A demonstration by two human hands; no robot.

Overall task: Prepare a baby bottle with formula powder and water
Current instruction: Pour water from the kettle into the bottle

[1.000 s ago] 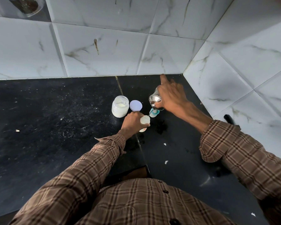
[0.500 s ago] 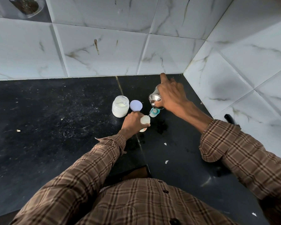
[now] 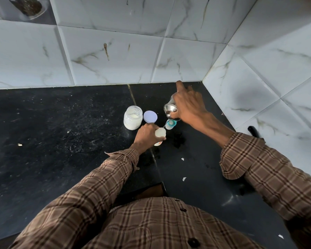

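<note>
Right hand (image 3: 188, 106) is curled around a small shiny steel cup (image 3: 170, 107), index finger sticking out straight toward the wall, and the cup is tipped over on its side with its mouth facing left. A thin stream of water (image 3: 164, 125) runs down from its lip into the translucent white baby bottle (image 3: 160, 134) below. Left hand (image 3: 146, 135) grips that bottle around its body, keeping it standing on the black speckled stone counter (image 3: 61, 132), mouth open to the stream. Just behind the bottle sits its teal-ringed bottle cap (image 3: 170, 124), directly under the pouring hand. To the left stands a clear glass jar of white formula powder (image 3: 132, 118), lid off, with its round pale lavender lid (image 3: 150, 117) lying flat right beside it. White marble-look tiles (image 3: 115, 56) back the corner.
</note>
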